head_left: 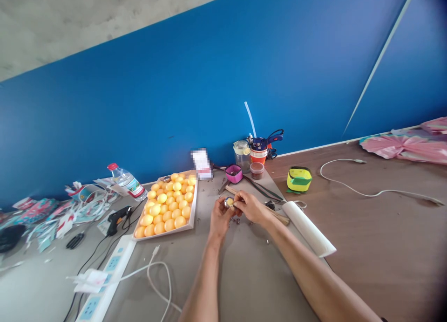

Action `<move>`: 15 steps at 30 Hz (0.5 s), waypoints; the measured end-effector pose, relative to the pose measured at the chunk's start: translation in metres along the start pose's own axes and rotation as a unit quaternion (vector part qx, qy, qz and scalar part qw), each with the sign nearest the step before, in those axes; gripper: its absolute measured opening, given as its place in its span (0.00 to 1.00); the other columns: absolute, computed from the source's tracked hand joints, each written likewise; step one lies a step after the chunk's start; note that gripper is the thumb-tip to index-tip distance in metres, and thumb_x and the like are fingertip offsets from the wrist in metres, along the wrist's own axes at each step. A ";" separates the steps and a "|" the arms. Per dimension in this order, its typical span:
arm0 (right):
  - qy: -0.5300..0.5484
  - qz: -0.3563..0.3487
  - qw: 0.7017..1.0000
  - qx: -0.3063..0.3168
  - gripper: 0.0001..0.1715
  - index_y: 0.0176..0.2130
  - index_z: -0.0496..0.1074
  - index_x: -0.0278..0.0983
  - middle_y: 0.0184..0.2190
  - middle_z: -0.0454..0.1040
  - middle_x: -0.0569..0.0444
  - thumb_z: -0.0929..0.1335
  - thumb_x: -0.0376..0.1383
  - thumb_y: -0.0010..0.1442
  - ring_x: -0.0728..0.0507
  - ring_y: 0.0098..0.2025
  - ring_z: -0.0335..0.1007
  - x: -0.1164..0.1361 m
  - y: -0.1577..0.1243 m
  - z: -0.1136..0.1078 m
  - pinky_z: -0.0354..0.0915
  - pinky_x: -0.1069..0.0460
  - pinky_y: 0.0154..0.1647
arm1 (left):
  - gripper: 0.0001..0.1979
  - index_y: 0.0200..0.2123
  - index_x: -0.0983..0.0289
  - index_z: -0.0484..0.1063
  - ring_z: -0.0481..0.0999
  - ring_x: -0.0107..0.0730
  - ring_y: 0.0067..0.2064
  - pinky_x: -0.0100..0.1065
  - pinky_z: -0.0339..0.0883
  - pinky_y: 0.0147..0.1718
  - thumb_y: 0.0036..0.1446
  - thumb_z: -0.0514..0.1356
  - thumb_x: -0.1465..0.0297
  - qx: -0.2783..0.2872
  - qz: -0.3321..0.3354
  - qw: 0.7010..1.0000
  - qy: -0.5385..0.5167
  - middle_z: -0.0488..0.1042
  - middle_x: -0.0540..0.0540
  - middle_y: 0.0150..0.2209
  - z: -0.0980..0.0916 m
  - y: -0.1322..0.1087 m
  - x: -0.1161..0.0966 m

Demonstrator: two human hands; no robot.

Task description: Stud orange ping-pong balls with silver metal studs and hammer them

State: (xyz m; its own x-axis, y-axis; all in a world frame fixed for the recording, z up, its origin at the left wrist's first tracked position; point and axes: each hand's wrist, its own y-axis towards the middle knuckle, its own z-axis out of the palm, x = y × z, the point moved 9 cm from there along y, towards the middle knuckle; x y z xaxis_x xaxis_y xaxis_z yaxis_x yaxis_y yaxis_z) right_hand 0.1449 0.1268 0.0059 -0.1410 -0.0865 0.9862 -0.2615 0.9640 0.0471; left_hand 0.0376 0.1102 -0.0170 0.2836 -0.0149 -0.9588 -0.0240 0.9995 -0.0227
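Between both hands, over the grey tabletop, is a small round piece point(229, 202) with a shiny silvery rim and a pale yellow middle; its exact kind I cannot make out. My left hand point(220, 217) has its fingers closed around the piece's left side. From the right, my right hand point(249, 207) pinches at its edge, fingertips pressed together. Several small shiny bits point(237, 221) lie on the table just below the fingers. To the left stands a shallow box point(191, 225) full of orange-yellow balls point(170, 207).
Behind the hands are a purple bowl-like container point(233, 174), a lidded jar point(242, 155) and an orange cup point(259, 154) of tools. A white roll point(309, 229) lies right, near a yellow-green band point(299, 179). Leftward are a power strip point(104, 277), glue gun point(117, 220) and bottle point(128, 181).
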 end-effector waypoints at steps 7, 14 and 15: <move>-0.051 -0.012 0.997 -0.053 0.02 0.26 0.59 0.38 0.17 0.66 0.61 0.60 0.32 0.50 0.50 0.20 0.63 -0.001 0.000 -0.002 0.59 0.55 0.25 | 0.24 0.40 0.64 0.63 0.73 0.29 0.33 0.33 0.67 0.34 0.40 0.67 0.67 -0.006 0.018 1.000 0.016 0.73 0.52 0.33 -0.001 0.000 0.001; 0.003 -0.045 0.998 -0.055 0.05 0.31 0.64 0.36 0.18 0.66 0.60 0.61 0.35 0.52 0.49 0.21 0.63 -0.002 0.007 -0.016 0.61 0.54 0.26 | 0.20 0.42 0.64 0.66 0.70 0.23 0.29 0.29 0.64 0.32 0.44 0.65 0.67 -0.022 0.010 0.997 -0.069 0.71 0.51 0.34 -0.005 -0.003 -0.007; -0.047 -0.059 0.995 -0.067 0.06 0.32 0.66 0.36 0.21 0.69 0.58 0.61 0.34 0.52 0.49 0.25 0.65 0.001 0.006 -0.019 0.62 0.53 0.30 | 0.20 0.42 0.64 0.66 0.70 0.22 0.29 0.28 0.63 0.32 0.44 0.65 0.67 -0.022 0.004 0.995 -0.093 0.71 0.51 0.35 -0.005 -0.003 -0.008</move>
State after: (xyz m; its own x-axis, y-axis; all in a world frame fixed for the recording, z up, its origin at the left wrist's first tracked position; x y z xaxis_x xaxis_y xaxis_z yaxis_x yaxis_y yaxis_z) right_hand 0.1618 0.1371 0.0100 -0.2063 -0.2179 0.9539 -0.1532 0.9701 0.1884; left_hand 0.0302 0.1075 -0.0108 0.4549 0.0025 -0.8905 -0.0673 0.9972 -0.0316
